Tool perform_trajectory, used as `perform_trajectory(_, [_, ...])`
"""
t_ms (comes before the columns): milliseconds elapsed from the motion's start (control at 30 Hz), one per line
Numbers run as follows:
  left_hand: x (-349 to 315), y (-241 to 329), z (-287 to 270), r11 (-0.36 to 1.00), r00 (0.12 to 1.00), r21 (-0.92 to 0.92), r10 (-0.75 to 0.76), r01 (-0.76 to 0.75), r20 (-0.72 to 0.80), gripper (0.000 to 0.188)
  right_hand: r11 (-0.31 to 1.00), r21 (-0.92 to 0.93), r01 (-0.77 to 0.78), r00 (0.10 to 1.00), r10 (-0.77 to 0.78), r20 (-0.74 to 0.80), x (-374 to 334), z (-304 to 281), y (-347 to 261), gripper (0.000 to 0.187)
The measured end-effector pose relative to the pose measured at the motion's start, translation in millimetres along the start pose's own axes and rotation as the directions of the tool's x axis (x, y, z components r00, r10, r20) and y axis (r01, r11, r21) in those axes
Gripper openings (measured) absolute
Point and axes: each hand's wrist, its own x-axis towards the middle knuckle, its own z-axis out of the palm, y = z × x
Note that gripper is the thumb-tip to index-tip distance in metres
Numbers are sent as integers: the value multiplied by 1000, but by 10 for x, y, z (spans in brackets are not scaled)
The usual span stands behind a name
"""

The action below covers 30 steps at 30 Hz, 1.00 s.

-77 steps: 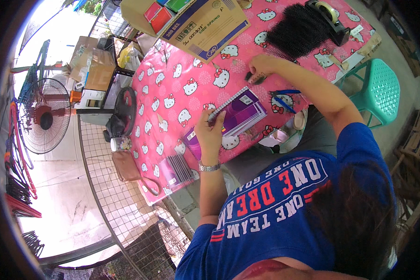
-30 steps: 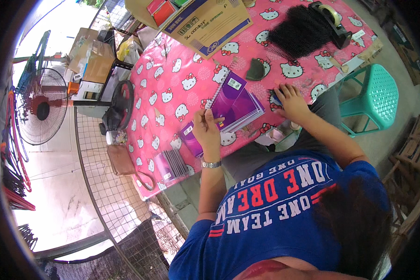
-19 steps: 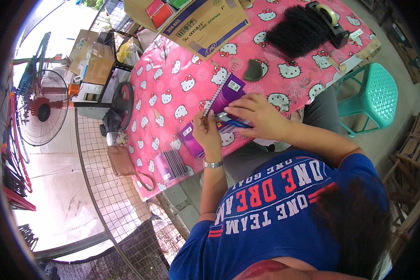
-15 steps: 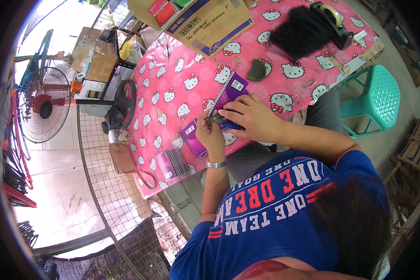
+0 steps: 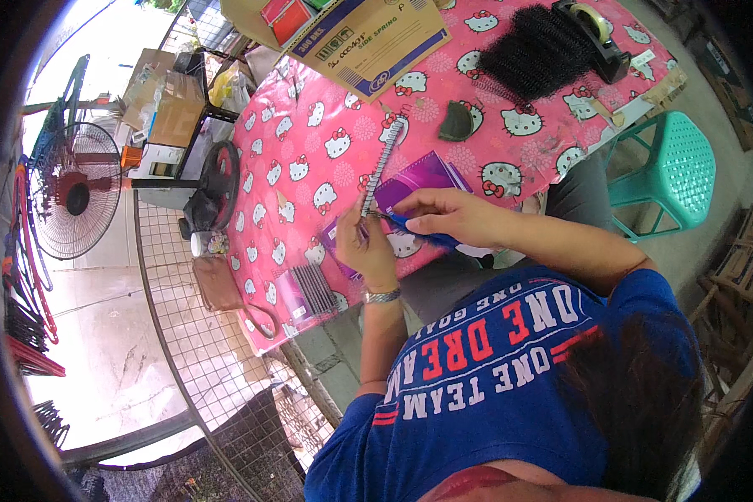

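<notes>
My left hand (image 5: 368,251) is closed on the lower end of a spiral-bound notebook's dark wire coil (image 5: 383,167), which slants away across the table. A purple notebook cover (image 5: 422,178) lies just right of the coil. In my right hand (image 5: 452,216) is a pair of pliers (image 5: 435,237) with blue handles. Their jaws meet the coil's near end beside my left fingertips; the exact grip is hidden. Partly under my left hand is another purple notebook (image 5: 340,251). A stack of spiral-bound notebooks (image 5: 311,293) sits at the table's near left edge.
On the pink patterned table (image 5: 297,243) stand a cardboard box (image 5: 376,50), a heap of black spiral coils (image 5: 535,54) and a tape dispenser (image 5: 607,50). A dark green piece (image 5: 457,122) lies mid-table. A green stool (image 5: 669,176) is at right, a fan (image 5: 79,197) at left.
The notebook's coil has turned more upright and stands apart from the purple cover in view. My right hand and the pliers have shifted slightly down and right. My left hand has moved slightly lower.
</notes>
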Motion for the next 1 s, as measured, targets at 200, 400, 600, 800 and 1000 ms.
perform_trajectory(200, [823, 377, -760, 791, 954, 539, 282, -289, 99, 15, 306, -952, 15, 668, -711, -219, -221, -1158, 204, 54])
perform_trajectory(400, [673, -834, -720, 380, 776, 915, -533, -137, 338, 30, -119, -932, -341, 762, -616, -200, -287, -1573, 648, 57])
perform_trajectory(600, [440, -1257, -844, 475, 852, 826, -253, -303, 458, 49, 130, -975, -180, 716, -663, -220, -270, -1330, 298, 58])
perform_trajectory(800, [1024, -428, 177, 878, 580, 395, -476, 270, 661, 39, 249, -944, 216, 795, -606, 22, -50, -1091, 322, 59])
perform_trajectory(1000, [1264, -482, 516, 747, 65, 600, -639, 286, 766, 45, 351, -910, 220, 905, -422, 56, 210, -1147, 128, 54])
